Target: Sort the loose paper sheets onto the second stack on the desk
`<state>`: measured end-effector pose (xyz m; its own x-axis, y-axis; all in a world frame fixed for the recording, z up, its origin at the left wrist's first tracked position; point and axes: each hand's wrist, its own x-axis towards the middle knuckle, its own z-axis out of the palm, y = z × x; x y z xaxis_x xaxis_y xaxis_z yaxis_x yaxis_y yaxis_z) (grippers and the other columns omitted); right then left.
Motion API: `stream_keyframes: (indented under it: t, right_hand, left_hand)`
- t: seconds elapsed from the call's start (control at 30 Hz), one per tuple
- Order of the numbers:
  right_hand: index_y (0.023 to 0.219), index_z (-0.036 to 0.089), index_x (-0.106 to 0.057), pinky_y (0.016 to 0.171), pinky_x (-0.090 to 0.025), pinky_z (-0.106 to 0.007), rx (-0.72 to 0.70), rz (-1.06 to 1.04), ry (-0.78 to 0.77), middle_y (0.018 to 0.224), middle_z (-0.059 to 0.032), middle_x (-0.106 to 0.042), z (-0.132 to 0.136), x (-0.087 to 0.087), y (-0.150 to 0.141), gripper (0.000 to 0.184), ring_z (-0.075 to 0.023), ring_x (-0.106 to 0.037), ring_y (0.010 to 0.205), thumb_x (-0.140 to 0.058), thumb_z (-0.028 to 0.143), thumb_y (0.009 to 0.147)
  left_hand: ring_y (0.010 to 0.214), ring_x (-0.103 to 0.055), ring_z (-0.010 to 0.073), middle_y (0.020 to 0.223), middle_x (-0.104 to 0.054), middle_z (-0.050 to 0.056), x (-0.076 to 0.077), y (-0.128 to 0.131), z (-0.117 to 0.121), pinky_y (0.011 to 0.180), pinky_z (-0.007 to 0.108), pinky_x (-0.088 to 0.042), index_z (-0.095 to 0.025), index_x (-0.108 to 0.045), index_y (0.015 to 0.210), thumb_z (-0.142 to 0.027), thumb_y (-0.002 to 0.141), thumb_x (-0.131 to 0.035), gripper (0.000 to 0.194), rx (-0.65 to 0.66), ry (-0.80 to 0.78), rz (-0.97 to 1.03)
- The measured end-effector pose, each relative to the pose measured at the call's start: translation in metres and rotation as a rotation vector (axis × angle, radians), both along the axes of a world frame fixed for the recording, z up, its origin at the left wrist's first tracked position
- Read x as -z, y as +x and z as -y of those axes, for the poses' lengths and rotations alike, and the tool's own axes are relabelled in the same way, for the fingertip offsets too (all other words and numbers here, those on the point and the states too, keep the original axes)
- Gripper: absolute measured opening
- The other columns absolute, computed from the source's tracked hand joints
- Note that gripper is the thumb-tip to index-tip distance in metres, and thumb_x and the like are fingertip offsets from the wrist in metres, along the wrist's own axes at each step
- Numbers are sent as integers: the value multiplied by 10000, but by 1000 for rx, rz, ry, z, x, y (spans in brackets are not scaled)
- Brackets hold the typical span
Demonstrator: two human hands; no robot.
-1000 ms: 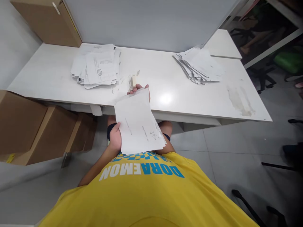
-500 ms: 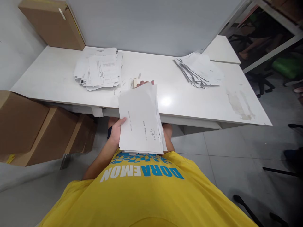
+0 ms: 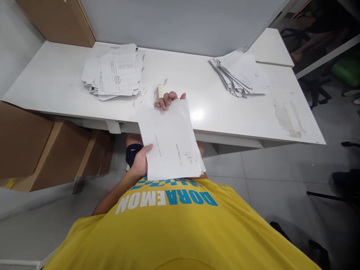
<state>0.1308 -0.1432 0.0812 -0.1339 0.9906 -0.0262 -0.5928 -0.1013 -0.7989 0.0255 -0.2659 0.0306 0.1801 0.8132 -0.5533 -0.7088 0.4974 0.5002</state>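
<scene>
A stack of white printed paper sheets [image 3: 168, 150] is held over the desk's front edge, its top page bearing printed lines and a handwritten signature. My left hand [image 3: 141, 159] grips the left side, thumb on top of the page and fingers underneath. From beneath the stack, the fingertips of my right hand [image 3: 168, 99] curl over the far edge; its palm and forearm are hidden by the paper. Just beyond those fingers lies a small cream-coloured block [image 3: 160, 90] on the desk.
On the white desk [image 3: 180, 71] a thick paper pile [image 3: 119, 75] sits at left and a fanned pile [image 3: 239, 75] at right. A cardboard box [image 3: 62, 22] stands at the back left. More cardboard boxes [image 3: 45, 157] are below left. A grey partition [image 3: 180, 26] backs the desk.
The fingers of my right hand now show more and bend over the far edge of the stack. The stack has turned slightly and its lower end sits further right. The camera view has shifted a little.
</scene>
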Motion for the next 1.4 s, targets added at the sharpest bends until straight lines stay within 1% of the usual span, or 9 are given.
stream_keyframes:
  t: [0.17,0.27,0.43,0.53,0.63,0.8,0.97,1.23,1.4]
  right_hand:
    - [863,304,-595,789,-567,-399,113,-66,11,666,-14,-548,3,9,-5,565,-207,-657,843,-276,769,896]
    - [899,311,-596,915,-526,-404,171,-64,57,802,-15,-628,-8,12,4,603,-193,-645,1018,-234,793,880]
    - [1087,342,-619,982,-483,-448,-17,132,112,1123,-13,-678,7,10,43,695,-228,-546,1270,-218,843,820]
    - [1099,322,-623,932,-529,-453,-107,314,18,1085,-38,-691,31,11,58,621,-266,-606,1184,-443,817,771]
    - [1158,313,-586,892,-560,-434,-93,346,7,1093,-37,-693,47,14,57,556,-266,-647,1095,-719,615,709]
    - [1210,313,-556,869,-578,-416,13,349,23,1150,-51,-682,52,14,48,519,-253,-657,1070,-711,515,758]
    - [1170,302,-578,840,-588,-417,0,365,-29,1100,-52,-711,50,27,53,484,-262,-677,1035,-689,538,763]
    - [903,246,-681,733,-595,-423,-116,415,-163,867,-51,-750,51,73,92,335,-284,-708,840,-776,462,665]
    - [960,255,-681,876,-584,-451,-33,362,-164,958,-56,-750,71,100,102,381,-288,-699,967,-796,376,618]
  left_hand:
    - [1144,-661,370,1060,-766,103,4,6,11,1027,457,-526,-146,-683,1176,-285,676,-795,531,-39,100,-110]
    - [1152,-660,360,1069,-765,83,1,7,8,1008,436,-544,-186,-662,1223,-295,682,-826,576,-79,154,-176]
    - [1172,-647,363,1063,-763,86,-6,-11,-21,980,424,-564,-189,-654,1230,-280,672,-856,600,-165,255,-296]
    - [1179,-642,363,1058,-762,79,-10,-28,-42,973,412,-567,-191,-657,1224,-261,681,-849,580,-186,287,-336]
    - [1169,-646,366,1044,-760,71,-15,-34,-53,978,420,-558,-192,-665,1206,-253,678,-839,559,-173,305,-354]
    - [1171,-639,359,1101,-739,80,-24,-29,-55,975,422,-544,-208,-651,1196,-295,668,-843,568,-193,396,-393]
    - [1137,-659,339,1083,-741,75,-22,-35,-54,962,397,-546,-221,-645,1182,-297,628,-885,608,-116,380,-405]
    - [1027,-691,312,1077,-745,101,10,-38,-68,849,334,-565,-184,-702,1098,-265,617,-881,520,82,416,-552]
    - [983,-700,303,1065,-742,68,-6,-32,-115,792,326,-570,-236,-703,1146,-181,607,-830,557,471,452,-629]
